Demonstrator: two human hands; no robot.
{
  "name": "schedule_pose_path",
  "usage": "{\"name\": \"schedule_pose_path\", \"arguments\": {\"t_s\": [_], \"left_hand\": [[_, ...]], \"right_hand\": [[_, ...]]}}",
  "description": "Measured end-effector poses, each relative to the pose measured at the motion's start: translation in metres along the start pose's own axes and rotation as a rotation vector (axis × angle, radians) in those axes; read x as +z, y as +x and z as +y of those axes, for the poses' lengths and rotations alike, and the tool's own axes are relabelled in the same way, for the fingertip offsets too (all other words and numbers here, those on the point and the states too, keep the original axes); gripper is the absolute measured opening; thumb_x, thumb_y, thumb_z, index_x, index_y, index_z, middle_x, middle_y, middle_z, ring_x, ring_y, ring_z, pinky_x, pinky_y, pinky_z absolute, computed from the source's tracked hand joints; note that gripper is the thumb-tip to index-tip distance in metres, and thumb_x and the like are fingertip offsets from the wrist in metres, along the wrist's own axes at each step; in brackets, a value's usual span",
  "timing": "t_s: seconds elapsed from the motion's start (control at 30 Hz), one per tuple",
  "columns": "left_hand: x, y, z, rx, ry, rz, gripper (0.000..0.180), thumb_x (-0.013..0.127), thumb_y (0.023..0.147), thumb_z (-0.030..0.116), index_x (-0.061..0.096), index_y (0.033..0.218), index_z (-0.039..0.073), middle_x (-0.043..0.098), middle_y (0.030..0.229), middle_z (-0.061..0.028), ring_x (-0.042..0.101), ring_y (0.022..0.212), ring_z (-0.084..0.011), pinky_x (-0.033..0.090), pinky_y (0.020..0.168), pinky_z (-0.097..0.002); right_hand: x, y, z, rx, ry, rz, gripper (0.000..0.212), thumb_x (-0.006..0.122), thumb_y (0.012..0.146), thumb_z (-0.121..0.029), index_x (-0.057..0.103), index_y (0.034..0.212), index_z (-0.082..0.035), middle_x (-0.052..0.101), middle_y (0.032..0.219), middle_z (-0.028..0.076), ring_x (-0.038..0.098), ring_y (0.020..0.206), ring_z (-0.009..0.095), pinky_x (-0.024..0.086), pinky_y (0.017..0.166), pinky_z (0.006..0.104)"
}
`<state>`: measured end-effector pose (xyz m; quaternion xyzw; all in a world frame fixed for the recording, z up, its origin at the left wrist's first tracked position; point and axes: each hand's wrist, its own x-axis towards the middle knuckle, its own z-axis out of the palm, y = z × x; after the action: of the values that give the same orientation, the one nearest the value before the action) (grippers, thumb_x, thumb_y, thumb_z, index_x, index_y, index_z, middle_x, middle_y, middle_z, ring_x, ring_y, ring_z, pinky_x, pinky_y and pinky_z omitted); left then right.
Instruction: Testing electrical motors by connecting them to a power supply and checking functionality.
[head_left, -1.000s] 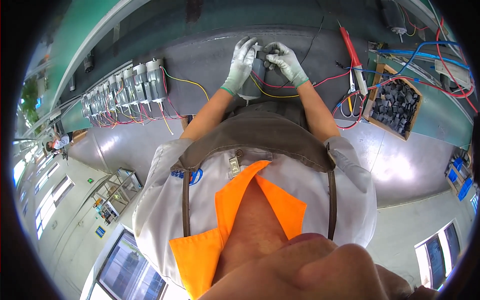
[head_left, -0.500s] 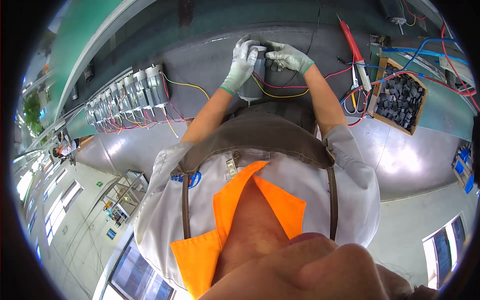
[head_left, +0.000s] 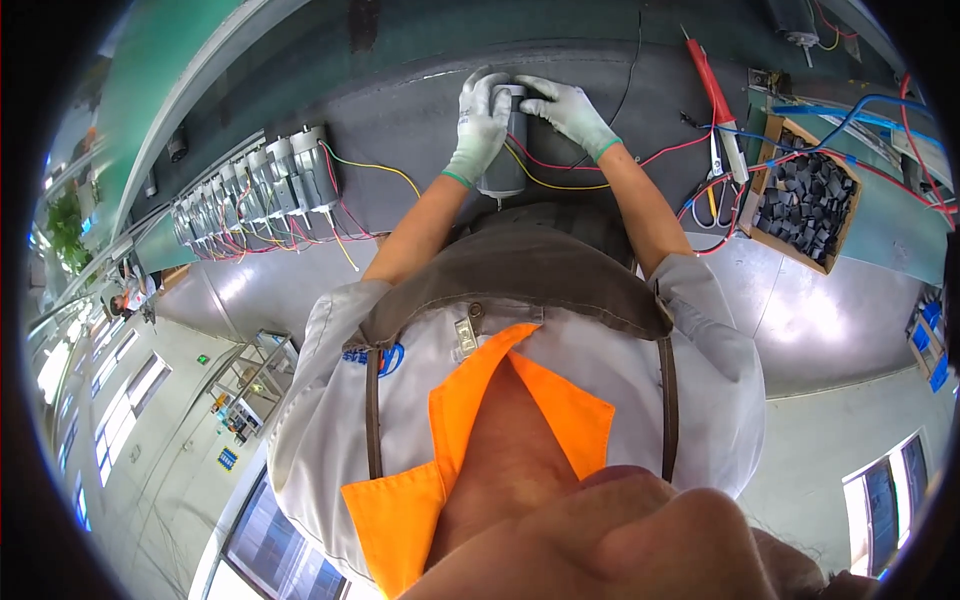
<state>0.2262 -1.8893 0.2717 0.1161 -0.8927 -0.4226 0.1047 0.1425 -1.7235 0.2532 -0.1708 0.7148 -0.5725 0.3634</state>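
left white-gloved hand [head_left: 482,122] grips grey cylindrical motor [head_left: 503,172] on dark-grey bench [head_left: 400,120] | right white-gloved hand [head_left: 567,114] at its end, grip unclear | risk: forearm snags thin yellow wire [head_left: 575,188], tugging motor askew

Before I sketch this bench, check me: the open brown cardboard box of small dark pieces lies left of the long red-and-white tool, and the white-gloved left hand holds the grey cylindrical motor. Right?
Not quite: the head view shows the cardboard box right of the red-and-white tool; the left hand does hold the grey motor.
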Motion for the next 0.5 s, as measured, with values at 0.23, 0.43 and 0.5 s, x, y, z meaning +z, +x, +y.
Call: {"name": "schedule_pose_path", "arguments": {"t_s": [0.23,0.43,0.5], "left_hand": [[-0.007,-0.014,0.004,0.047,0.001,-0.036,0.045,0.06,0.095,0.021,0.051,0.137,0.007,0.045,0.141,-0.0243,0.043,0.131,-0.0426,0.04,0.108,-0.0479],[-0.001,-0.001,-0.011,0.075,0.164,-0.01,0.041,0.053,0.097,0.02,0.049,0.135,0.004,0.048,0.134,-0.0242,0.044,0.127,-0.0412,0.038,0.108,-0.0476],[-0.004,0.016,-0.014,0.207,0.272,-0.04,0.036,0.056,0.095,0.021,0.056,0.128,0.006,0.049,0.132,-0.0259,0.047,0.123,-0.0437,0.039,0.105,-0.0498]], "right_hand": [[0.022,-0.009,0.016,-0.236,-0.15,0.104,0.065,0.068,0.09,-0.041,0.048,0.144,-0.013,0.056,0.136,0.016,0.053,0.127,0.034,0.043,0.106,0.0403],[0.059,0.007,0.015,-0.242,-0.198,0.32,0.041,0.058,0.095,-0.03,0.055,0.134,-0.015,0.06,0.121,0.019,0.057,0.114,0.04,0.049,0.096,0.0458],[0.066,0.024,0.003,-0.163,-0.155,0.507,0.033,0.053,0.098,-0.03,0.057,0.127,-0.015,0.06,0.12,0.019,0.058,0.112,0.041,0.049,0.093,0.0475]]}}
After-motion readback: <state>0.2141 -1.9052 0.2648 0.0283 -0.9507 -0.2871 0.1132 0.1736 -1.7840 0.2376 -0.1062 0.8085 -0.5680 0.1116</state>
